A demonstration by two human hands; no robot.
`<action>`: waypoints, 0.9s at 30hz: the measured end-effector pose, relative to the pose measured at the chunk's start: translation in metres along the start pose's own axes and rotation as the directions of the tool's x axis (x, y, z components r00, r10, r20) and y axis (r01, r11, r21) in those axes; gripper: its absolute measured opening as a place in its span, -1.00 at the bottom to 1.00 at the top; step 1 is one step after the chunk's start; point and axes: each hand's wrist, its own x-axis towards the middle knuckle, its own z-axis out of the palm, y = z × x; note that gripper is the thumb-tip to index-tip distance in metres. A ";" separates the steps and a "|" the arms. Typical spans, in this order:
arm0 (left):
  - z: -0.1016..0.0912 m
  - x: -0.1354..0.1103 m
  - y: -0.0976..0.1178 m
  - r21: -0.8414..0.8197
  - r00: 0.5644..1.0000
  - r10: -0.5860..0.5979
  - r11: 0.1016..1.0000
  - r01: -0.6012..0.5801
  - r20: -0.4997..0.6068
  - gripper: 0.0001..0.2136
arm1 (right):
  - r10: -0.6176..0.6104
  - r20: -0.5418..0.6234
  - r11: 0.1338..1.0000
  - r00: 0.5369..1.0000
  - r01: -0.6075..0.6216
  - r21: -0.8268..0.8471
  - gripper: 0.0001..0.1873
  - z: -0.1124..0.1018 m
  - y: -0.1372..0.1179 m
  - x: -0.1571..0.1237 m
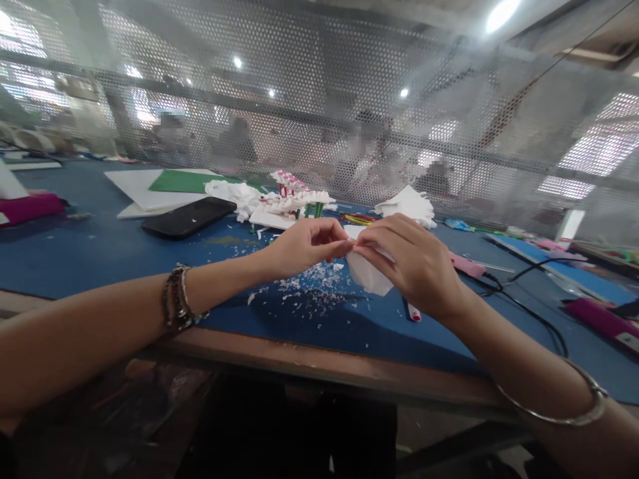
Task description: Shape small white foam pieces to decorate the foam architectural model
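Left grip [299,251] and right grip [419,263] pinch a white sheet [368,274] extending below them.

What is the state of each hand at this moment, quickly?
Left hand: closed in a pinch; whether it grips anything cannot be told.
Right hand: closed in a pinch, holding a thin white sheet.

The thin sheet [370,278] is white, the tabletop [114,256] blue.
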 end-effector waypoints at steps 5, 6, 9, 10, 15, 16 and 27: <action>0.001 -0.001 -0.003 0.012 0.999 0.046 0.999 -0.046 -0.019 -0.92 | 0.043 0.036 0.996 0.998 -0.046 0.070 -0.83 0.002 0.003 -0.001; 0.001 -0.001 -0.003 0.016 0.998 0.060 0.998 -0.059 -0.026 -0.92 | 0.059 0.028 0.994 0.998 -0.061 0.092 -0.85 0.003 0.003 -0.001; 0.002 -0.001 -0.002 0.060 0.993 0.105 0.993 -0.102 -0.054 -0.93 | 0.103 0.022 0.983 0.994 -0.105 0.149 -0.87 0.005 0.004 -0.002; 0.002 -0.002 -0.001 0.084 0.991 0.118 0.990 -0.113 -0.062 -0.92 | 0.119 0.027 0.979 0.992 -0.122 0.162 -0.88 0.005 0.004 -0.002; 0.002 -0.005 0.001 0.226 0.979 0.179 0.962 -0.154 -0.093 -0.86 | 0.205 0.030 0.960 0.978 -0.207 0.188 -0.91 0.007 0.004 -0.002; 0.002 -0.006 0.002 0.256 0.975 0.198 0.952 -0.167 -0.098 -0.86 | 0.215 0.021 0.959 0.976 -0.215 0.185 -0.91 0.007 0.003 -0.002; 0.006 -0.009 0.004 0.441 0.926 0.342 0.864 -0.243 -0.160 -0.88 | 0.321 -0.039 0.920 0.946 -0.301 0.252 -0.91 0.010 -0.004 0.000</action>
